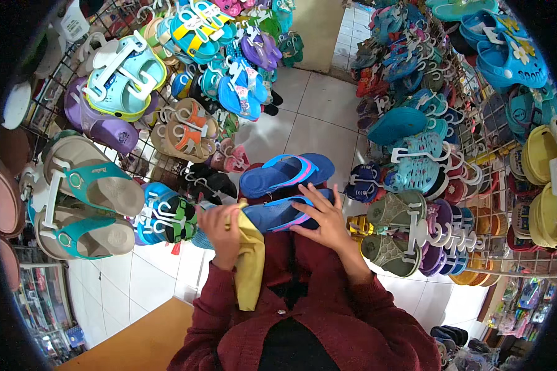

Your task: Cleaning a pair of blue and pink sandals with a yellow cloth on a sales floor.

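Two blue flip-flops with light-blue and pink straps are in front of my lap. The farther flip-flop (255, 181) lies with its toe end to the right, apart from my fingers. On the nearer flip-flop (264, 215), my right hand (322, 220) grips the strap end, fingers spread over the strap. My left hand (223, 229) is closed on a yellow cloth (249, 259) at the other end of that flip-flop. The cloth hangs down from the hand over my maroon sleeve and lap. What the flip-flops rest on is mostly hidden.
Wire racks (496, 162) packed with hanging sandals stand on both sides. Grey sandals with green straps (93, 185) hang close on the left, olive sandals (385, 252) on the right. A tiled aisle (320, 111) runs ahead. An orange-brown board (134, 341) lies at lower left.
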`<state>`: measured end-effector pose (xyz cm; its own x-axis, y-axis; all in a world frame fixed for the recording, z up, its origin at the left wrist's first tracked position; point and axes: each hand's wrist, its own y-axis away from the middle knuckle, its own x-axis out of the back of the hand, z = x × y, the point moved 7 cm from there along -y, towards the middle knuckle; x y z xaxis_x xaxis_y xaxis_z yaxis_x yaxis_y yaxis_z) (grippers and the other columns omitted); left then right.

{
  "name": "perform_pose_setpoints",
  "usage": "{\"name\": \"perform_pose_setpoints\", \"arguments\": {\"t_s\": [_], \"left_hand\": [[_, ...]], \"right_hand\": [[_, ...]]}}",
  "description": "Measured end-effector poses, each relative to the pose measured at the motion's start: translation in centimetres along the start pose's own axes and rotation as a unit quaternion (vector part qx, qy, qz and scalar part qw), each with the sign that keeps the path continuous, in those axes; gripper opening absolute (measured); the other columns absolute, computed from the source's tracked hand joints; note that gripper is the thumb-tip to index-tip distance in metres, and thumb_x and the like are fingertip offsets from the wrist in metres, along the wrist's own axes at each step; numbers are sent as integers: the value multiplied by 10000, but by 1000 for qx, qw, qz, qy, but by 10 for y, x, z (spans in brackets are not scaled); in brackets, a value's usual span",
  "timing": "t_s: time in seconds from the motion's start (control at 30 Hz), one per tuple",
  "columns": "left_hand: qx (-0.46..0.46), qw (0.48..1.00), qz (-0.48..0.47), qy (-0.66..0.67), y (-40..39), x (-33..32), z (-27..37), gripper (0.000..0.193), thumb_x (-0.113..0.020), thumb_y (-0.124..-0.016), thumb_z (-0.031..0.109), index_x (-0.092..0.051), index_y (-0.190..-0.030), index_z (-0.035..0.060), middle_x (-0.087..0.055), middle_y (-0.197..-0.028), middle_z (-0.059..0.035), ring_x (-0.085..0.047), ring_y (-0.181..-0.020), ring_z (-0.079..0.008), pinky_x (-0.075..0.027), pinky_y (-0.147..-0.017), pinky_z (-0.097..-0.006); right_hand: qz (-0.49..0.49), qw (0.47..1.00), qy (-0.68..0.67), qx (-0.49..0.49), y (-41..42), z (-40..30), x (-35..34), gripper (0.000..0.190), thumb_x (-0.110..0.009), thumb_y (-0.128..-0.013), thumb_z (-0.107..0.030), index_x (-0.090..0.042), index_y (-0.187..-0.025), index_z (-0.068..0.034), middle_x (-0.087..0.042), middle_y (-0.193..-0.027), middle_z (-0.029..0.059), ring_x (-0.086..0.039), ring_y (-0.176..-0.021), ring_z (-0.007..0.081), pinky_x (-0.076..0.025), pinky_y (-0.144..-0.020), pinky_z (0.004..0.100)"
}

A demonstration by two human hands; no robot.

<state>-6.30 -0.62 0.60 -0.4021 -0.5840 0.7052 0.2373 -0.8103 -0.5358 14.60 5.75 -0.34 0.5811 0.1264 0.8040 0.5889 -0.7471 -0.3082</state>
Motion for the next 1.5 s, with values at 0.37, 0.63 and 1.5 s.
{"name": "perform_pose_setpoints", "arguments": {"t_s": [0.37,0.63,1.5], "left_hand": [[-71,994,-76,37,4,-12,6,102,-652,-771,200,-698,-854,163,-596,-815,22,-541,-967,-203,-149,-1060,-559],[-153,988,6,-38,9,0,-1,114,-684,-729,150,-691,-843,156,-620,-849,34,-543,-994,-195,-214,-1048,-529],[33,968,-190,158,30,-19,-8,327,-579,-847,133,-587,-1161,43,-480,-1313,-123,-400,-1248,-330,-289,-1029,-450]], "right_hand": [[-65,994,78,-37,4,-2,-4,672,-583,-739,-572,-438,-1325,-277,-267,-1466,48,-179,-1370,282,37,-989,680],[-67,996,45,-50,14,7,-11,681,-596,-773,-508,-370,-1366,-262,-244,-1473,52,-197,-1364,281,-25,-1022,651],[-18,999,-7,-36,12,5,-7,583,-655,-755,-312,-464,-1303,-256,-314,-1445,49,-266,-1342,282,-39,-1025,644]]}}
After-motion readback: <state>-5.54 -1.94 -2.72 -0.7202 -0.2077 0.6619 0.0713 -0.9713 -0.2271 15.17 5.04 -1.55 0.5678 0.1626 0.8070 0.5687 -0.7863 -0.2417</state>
